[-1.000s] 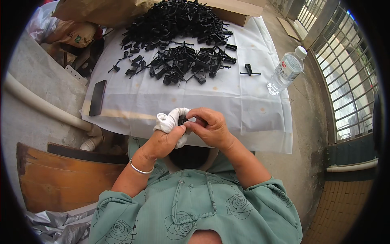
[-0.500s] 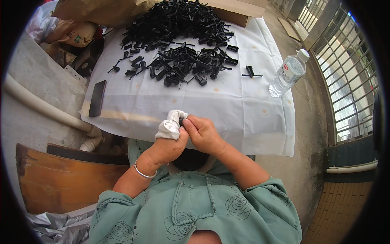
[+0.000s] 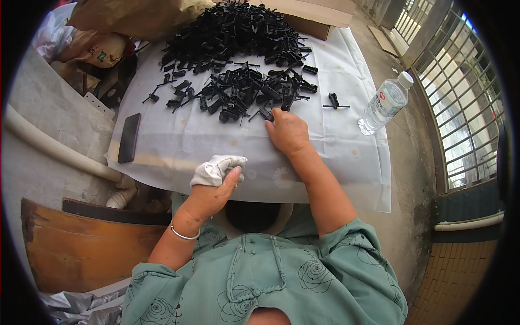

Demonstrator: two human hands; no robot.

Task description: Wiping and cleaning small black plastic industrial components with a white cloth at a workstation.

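Observation:
A small heap of black plastic parts with thin rods (image 3: 233,89) lies on the white-covered table. At its near edge, my right hand (image 3: 290,131) is closed with its fingertips on one black plastic part (image 3: 266,114); the fingers partly hide it. My left hand (image 3: 219,181) is over the table's front edge, its fingers covered by a white glove (image 3: 211,170) and the thumb bare. Those fingers are loosely curved, the thumb apart from them, and I see nothing held there. Below, a round container with a pale rim (image 3: 286,212) and dark inside is between my legs.
A larger pile of black parts (image 3: 233,32) fills the table's far side. One lone part (image 3: 335,101) lies right, near a clear water bottle (image 3: 384,103). A dark phone (image 3: 129,138) rests at the left edge. A cardboard box (image 3: 311,24) and brown bag (image 3: 130,19) stand behind.
My hands have separated. The right went forward to the small heap; the left moved slightly left and its fingers loosened. The dark item between my hands is no longer visible.

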